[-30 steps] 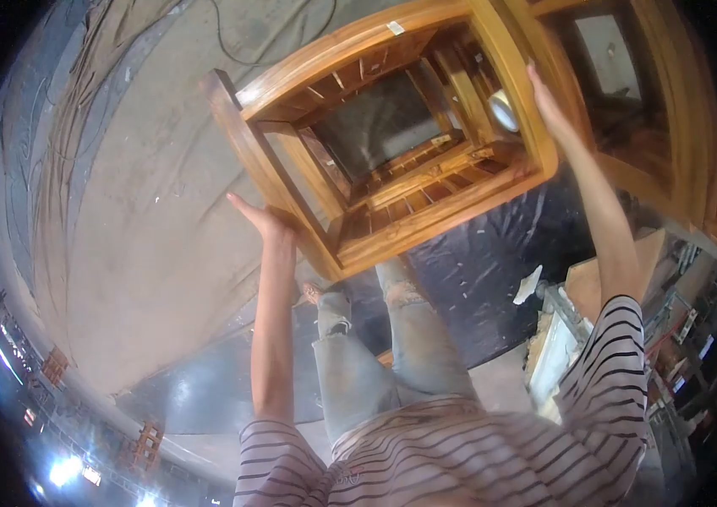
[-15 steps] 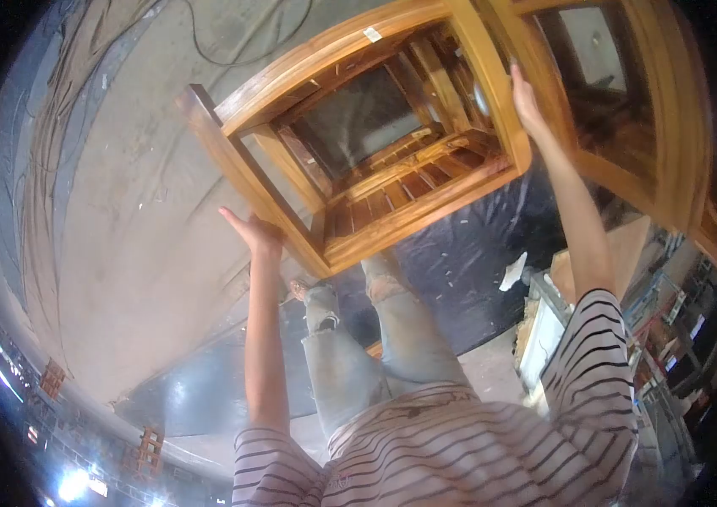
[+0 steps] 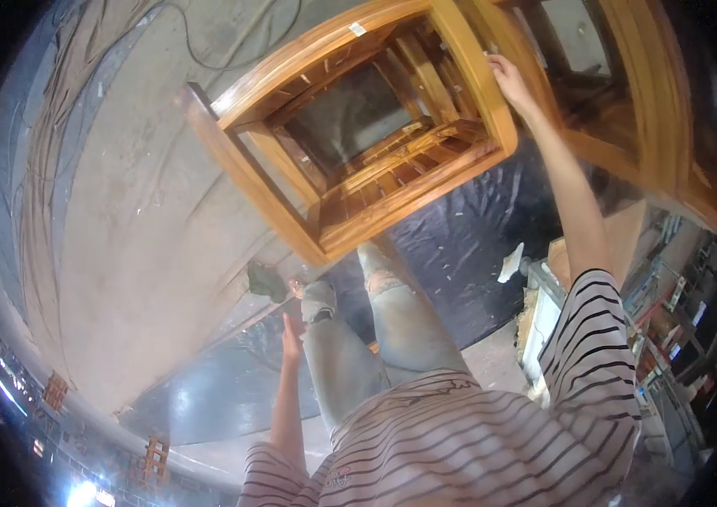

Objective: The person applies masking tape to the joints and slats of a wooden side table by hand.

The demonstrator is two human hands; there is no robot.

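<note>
A varnished wooden chair frame (image 3: 426,203) with slats and broad armrests fills the upper middle. The floor shows through its open centre, and a small white label sticks to one rail. At the outer side of its right armrest is my right hand (image 3: 511,83), fingers bent against the wood. My left hand (image 3: 291,336) is apart from the frame, beside my left leg, held edge-on with its fingers stretched out. Close to my left foot lies a crumpled dark green thing (image 3: 266,282), whose kind I cannot make out.
Another wooden furniture piece (image 3: 663,110) stands right up against the frame's right side. A cable (image 3: 198,55) and bunched sheeting (image 3: 46,152) lie at upper left. Black plastic (image 3: 460,245) covers floor near my legs; clutter (image 3: 671,313) is piled at right.
My left hand has come away from the frame's left armrest and down towards my leg. The green thing now shows. My right hand's fingers have bent at the right armrest.
</note>
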